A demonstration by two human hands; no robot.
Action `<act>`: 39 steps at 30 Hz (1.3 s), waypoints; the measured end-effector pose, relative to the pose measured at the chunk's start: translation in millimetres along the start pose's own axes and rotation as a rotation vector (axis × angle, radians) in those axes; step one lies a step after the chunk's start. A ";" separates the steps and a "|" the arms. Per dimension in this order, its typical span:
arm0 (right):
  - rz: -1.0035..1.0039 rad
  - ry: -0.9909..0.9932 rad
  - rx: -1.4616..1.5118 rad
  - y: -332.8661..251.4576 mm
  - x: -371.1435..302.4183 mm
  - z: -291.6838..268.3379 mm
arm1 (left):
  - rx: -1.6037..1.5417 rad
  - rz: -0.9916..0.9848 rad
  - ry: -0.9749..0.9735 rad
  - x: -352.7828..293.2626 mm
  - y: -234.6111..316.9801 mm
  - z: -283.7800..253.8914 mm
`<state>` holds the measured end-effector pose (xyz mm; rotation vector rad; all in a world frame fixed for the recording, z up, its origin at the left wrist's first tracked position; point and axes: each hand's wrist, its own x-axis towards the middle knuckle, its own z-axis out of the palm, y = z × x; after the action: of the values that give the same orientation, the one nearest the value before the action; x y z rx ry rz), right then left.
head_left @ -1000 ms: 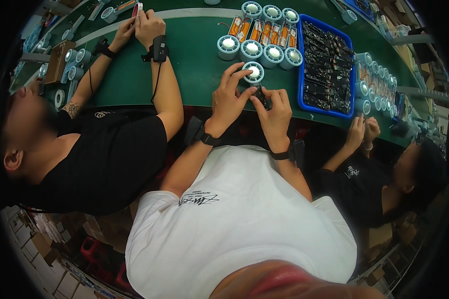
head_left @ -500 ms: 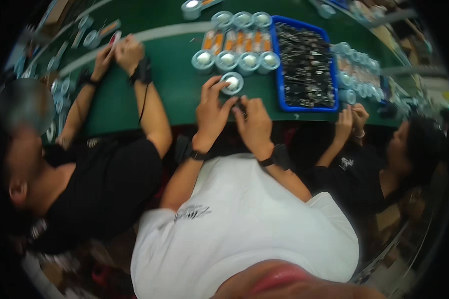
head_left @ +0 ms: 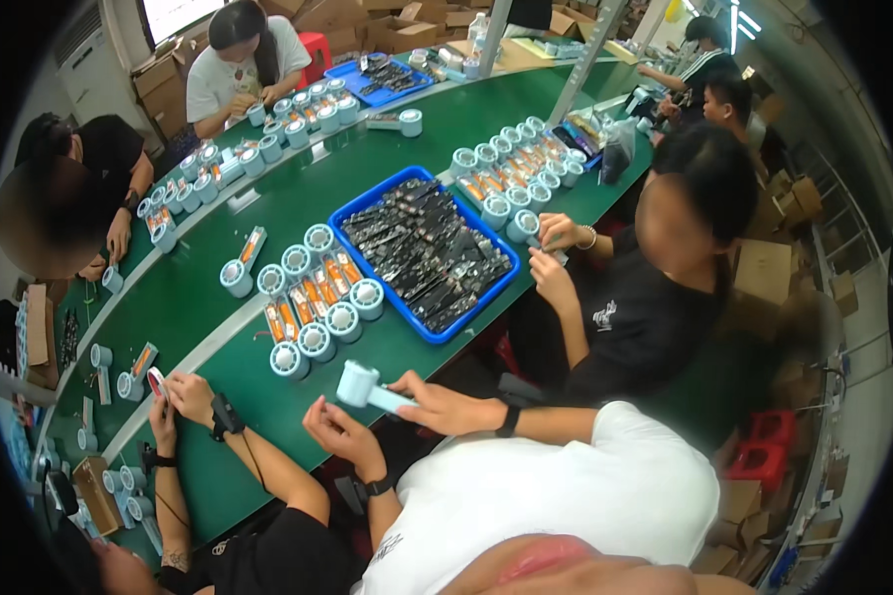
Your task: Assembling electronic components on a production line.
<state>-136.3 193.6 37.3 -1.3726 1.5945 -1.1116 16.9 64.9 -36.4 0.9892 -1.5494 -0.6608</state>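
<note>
My right hand (head_left: 446, 409) grips a light-blue handheld fan body (head_left: 359, 383) by its handle. The fan is lifted off the table at the near edge, its round head pointing left. Just below that head, my left hand (head_left: 347, 436) is held with fingers loosely curled and apart, and nothing shows in it. Beyond my hands, several more light-blue fan bodies (head_left: 316, 339) stand in two rows, with orange cylinders lying in their handles. To their right is a blue tray (head_left: 479, 309) heaped with dark circuit parts (head_left: 417, 248).
A co-worker at the lower left holds a small white and red piece (head_left: 157, 381). On the right, another person's hands (head_left: 556, 253) work beside more fan rows (head_left: 516, 164). A pale strip (head_left: 184, 372) runs along the green table (head_left: 278, 421). People sit across it.
The view has swung, showing more of the table. Earlier my left fingers touched a fan's round head; now a fan is raised in my right hand and my left hand is off it.
</note>
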 end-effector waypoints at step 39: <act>0.177 0.439 -1.086 92.6 393.2 -224.8 | 0.305 0.283 -0.119 -0.6 12.8 16.9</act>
<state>-435.5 -158.7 29.2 -1.6085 2.8049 -0.3948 -2.6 70.1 -29.6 0.9397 -1.8905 -0.2940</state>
